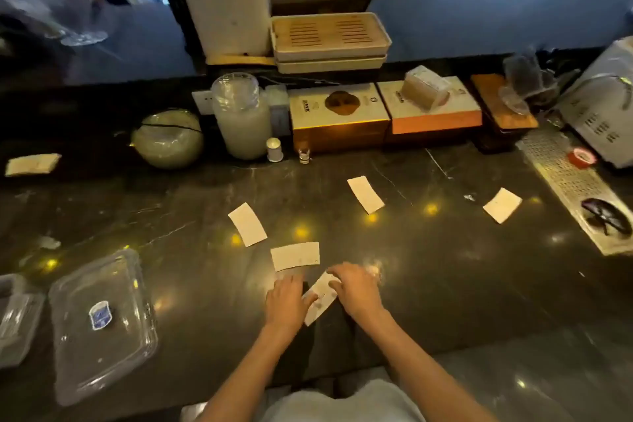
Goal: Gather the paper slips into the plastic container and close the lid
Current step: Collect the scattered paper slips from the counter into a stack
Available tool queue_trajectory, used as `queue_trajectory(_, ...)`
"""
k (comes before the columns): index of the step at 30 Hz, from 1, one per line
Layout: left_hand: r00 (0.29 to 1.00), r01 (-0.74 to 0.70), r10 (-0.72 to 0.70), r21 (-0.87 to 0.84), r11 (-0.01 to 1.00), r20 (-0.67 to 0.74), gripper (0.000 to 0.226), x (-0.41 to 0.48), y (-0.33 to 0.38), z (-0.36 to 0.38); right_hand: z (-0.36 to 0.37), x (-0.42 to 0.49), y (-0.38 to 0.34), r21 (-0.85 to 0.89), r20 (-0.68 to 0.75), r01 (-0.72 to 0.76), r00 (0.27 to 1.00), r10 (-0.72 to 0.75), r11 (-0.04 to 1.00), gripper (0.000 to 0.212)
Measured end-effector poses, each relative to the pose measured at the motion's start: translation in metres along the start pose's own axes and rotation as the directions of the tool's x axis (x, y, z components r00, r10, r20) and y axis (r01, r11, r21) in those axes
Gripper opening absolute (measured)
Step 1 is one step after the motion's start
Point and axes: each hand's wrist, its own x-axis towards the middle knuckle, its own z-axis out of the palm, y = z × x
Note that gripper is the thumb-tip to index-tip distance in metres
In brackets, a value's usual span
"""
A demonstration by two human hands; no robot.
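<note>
Several white paper slips lie on the dark marble counter: one slip (247, 224) left of centre, one (295, 255) just beyond my hands, one (365, 194) farther back, one (502, 205) at the right and one (33, 164) at the far left. My left hand (287, 301) and my right hand (356, 288) both rest on a tilted slip (321, 298) between them, fingers pinching its edges. The clear plastic container (102, 325), with a blue sticker on it, sits at the lower left; a second clear plastic piece (15, 315) lies beside it at the edge.
Along the back stand a round pale jar (168, 139), a tall clear jar (241, 116), a small white shaker (274, 149), boxed goods (339, 113) and stacked trays (329, 41). A perforated metal drip tray (575, 188) with a red cap runs down the right side.
</note>
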Motion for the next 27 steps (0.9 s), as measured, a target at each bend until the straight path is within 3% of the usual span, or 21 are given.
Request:
queue_trajectory(5, 0.987, 0.154, -0.157, 0.065, 0.986, 0.044, 0.053, -0.009, 0.005, 0.021, 0.007, 0.019, 0.014, -0.197, 0.207, 0.279, 0.949, -0.238, 0.940, 0.043)
queue_trajectory(9, 0.967, 0.251, -0.253, 0.115, 0.961, 0.001, 0.055, -0.017, 0.014, 0.038, 0.011, 0.027, 0.027, -0.210, 0.323, 0.395, 0.891, -0.318, 0.894, 0.053)
queue_trajectory(18, 0.918, 0.385, -0.386, -0.027, 0.922, -0.090, 0.049, -0.031, 0.029, 0.051, 0.007, 0.028, 0.034, -0.250, 0.298, 0.537, 0.834, -0.464, 0.806, 0.045)
queue_trajectory(20, 0.925, 0.360, -0.369, -0.105, 0.927, -0.093, 0.045, -0.035, 0.027, 0.056, 0.006, 0.022, 0.037, -0.251, 0.270, 0.527, 0.844, -0.464, 0.812, 0.043)
queue_trajectory(22, 0.938, 0.304, -0.338, -0.290, 0.907, -0.072, 0.040, -0.036, 0.022, 0.060, 0.006, 0.018, 0.041, -0.258, 0.258, 0.517, 0.851, -0.458, 0.816, 0.041)
queue_trajectory(25, 0.931, 0.247, -0.365, -0.696, 0.674, -0.023, 0.035, -0.031, 0.019, 0.053, -0.001, 0.014, 0.048, -0.227, 0.207, 0.450, 0.889, -0.409, 0.864, 0.033)
queue_trajectory(27, 0.912, 0.194, -0.409, -0.844, 0.501, -0.033, 0.034, -0.023, 0.022, 0.044, -0.011, 0.015, 0.051, -0.149, 0.141, 0.375, 0.924, -0.356, 0.915, 0.024)
